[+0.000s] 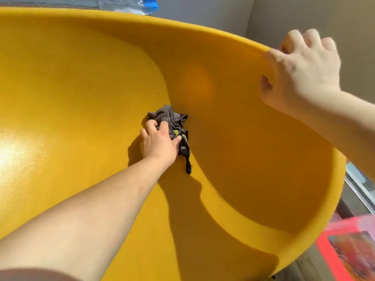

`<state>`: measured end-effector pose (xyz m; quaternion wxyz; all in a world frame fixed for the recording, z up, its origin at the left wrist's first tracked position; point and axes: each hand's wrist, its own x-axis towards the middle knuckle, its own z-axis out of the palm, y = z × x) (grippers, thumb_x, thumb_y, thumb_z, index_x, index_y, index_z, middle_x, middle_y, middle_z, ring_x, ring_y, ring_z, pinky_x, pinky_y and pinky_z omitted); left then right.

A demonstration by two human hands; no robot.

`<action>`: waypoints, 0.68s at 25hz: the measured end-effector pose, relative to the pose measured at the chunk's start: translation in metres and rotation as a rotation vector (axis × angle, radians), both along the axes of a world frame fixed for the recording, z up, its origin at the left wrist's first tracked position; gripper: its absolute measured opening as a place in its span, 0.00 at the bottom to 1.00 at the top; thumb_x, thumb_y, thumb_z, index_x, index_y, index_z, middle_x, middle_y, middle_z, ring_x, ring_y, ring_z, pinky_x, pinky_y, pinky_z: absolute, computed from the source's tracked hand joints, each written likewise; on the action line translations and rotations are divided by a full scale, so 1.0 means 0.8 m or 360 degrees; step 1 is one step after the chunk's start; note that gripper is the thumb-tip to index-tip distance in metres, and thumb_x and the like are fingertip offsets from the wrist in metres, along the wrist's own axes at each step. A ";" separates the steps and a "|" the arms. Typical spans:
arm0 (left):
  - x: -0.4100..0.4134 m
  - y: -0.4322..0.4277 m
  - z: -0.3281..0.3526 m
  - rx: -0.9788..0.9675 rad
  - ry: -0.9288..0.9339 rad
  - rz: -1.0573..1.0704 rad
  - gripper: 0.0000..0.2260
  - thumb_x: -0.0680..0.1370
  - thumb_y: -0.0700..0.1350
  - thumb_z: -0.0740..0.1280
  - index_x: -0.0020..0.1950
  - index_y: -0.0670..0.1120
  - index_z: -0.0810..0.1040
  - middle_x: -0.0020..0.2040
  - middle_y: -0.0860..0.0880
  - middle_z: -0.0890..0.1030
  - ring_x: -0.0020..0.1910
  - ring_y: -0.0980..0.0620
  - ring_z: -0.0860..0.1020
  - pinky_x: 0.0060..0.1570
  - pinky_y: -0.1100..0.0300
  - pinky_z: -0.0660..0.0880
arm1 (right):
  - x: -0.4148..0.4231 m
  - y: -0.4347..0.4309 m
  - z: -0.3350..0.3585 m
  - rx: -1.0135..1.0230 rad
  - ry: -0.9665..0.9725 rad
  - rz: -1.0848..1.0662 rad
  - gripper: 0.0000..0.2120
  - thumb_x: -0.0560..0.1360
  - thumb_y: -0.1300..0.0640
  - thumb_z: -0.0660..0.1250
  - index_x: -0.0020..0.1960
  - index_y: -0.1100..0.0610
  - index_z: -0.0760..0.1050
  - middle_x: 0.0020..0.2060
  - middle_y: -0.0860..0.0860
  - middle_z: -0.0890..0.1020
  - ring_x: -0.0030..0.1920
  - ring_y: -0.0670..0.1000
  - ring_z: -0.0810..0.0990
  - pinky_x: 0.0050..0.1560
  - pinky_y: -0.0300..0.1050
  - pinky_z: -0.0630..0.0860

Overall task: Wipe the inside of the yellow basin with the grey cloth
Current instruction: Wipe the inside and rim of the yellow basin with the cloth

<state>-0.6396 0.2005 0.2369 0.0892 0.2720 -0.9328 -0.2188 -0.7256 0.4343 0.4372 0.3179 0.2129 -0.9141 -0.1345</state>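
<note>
A large yellow basin [233, 122] fills almost the whole view, tilted so that I look into it. My left hand [159, 141] reaches deep inside and presses a crumpled grey cloth [170, 117] against the floor of the basin, where the floor curves up into the right wall. A dark strap-like end of the cloth trails down below the hand. My right hand [302, 72] grips the basin's upper right rim, fingers curled over the outside and thumb on the inside.
A pale wall [304, 15] stands behind the basin. A clear plastic bag with a blue patch [140, 4] shows above the far rim. A red and pink box [349, 254] lies at the lower right, beside a window frame [361, 191].
</note>
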 end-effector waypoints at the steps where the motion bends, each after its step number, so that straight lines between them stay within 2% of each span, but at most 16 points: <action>1: -0.014 0.016 0.006 0.0206 0.0052 0.0173 0.19 0.79 0.59 0.66 0.61 0.48 0.71 0.67 0.44 0.66 0.64 0.39 0.67 0.52 0.49 0.71 | -0.012 -0.003 0.005 -0.0054 -0.0067 -0.0072 0.21 0.76 0.47 0.66 0.63 0.58 0.79 0.58 0.64 0.74 0.60 0.68 0.71 0.54 0.60 0.71; 3: -0.032 0.064 0.021 0.0565 0.0090 0.0267 0.18 0.79 0.58 0.66 0.58 0.47 0.68 0.63 0.44 0.65 0.61 0.39 0.69 0.47 0.50 0.71 | -0.033 -0.005 0.014 -0.0344 -0.0284 -0.0097 0.19 0.78 0.48 0.63 0.65 0.55 0.79 0.59 0.60 0.73 0.61 0.66 0.72 0.51 0.56 0.72; 6: -0.049 0.139 0.053 0.0966 0.0126 0.0003 0.19 0.77 0.56 0.67 0.63 0.48 0.68 0.65 0.46 0.63 0.60 0.40 0.71 0.50 0.49 0.76 | -0.053 0.007 0.025 -0.0603 -0.0475 0.0055 0.17 0.80 0.51 0.62 0.65 0.50 0.82 0.53 0.53 0.72 0.53 0.58 0.75 0.48 0.50 0.74; 8: -0.067 0.167 0.092 0.1060 0.0356 -0.0272 0.22 0.77 0.55 0.68 0.65 0.47 0.69 0.64 0.47 0.64 0.60 0.43 0.72 0.55 0.49 0.77 | -0.054 0.013 0.020 -0.0650 -0.0417 0.0142 0.16 0.80 0.51 0.62 0.63 0.50 0.83 0.51 0.51 0.72 0.52 0.56 0.76 0.47 0.48 0.72; 10: -0.083 0.172 0.133 0.0952 0.0707 -0.0602 0.19 0.75 0.52 0.70 0.63 0.47 0.72 0.61 0.48 0.67 0.56 0.51 0.69 0.57 0.54 0.75 | -0.051 0.012 0.013 -0.0776 -0.0339 0.0183 0.16 0.80 0.49 0.60 0.54 0.52 0.85 0.48 0.51 0.73 0.50 0.56 0.77 0.46 0.46 0.71; 12: -0.094 0.170 0.146 0.0849 0.0883 -0.0808 0.17 0.75 0.50 0.70 0.62 0.48 0.74 0.61 0.47 0.69 0.58 0.52 0.69 0.58 0.55 0.74 | -0.049 0.011 0.011 -0.0900 -0.0312 0.0222 0.16 0.78 0.48 0.59 0.49 0.53 0.84 0.46 0.52 0.75 0.49 0.56 0.77 0.44 0.46 0.70; 14: -0.084 0.167 0.124 0.0760 0.0849 -0.0817 0.20 0.76 0.50 0.69 0.67 0.48 0.72 0.66 0.47 0.68 0.65 0.47 0.70 0.62 0.51 0.75 | -0.043 0.013 0.010 -0.0827 -0.0232 0.0252 0.15 0.77 0.49 0.60 0.53 0.52 0.85 0.48 0.53 0.77 0.49 0.57 0.77 0.43 0.47 0.71; 17: -0.040 0.148 0.059 0.0419 0.0551 -0.0787 0.25 0.79 0.52 0.66 0.74 0.47 0.67 0.73 0.48 0.64 0.71 0.45 0.67 0.65 0.50 0.75 | -0.033 0.010 0.002 -0.0379 -0.0025 0.0314 0.16 0.78 0.50 0.63 0.60 0.55 0.83 0.50 0.57 0.77 0.52 0.61 0.76 0.40 0.49 0.69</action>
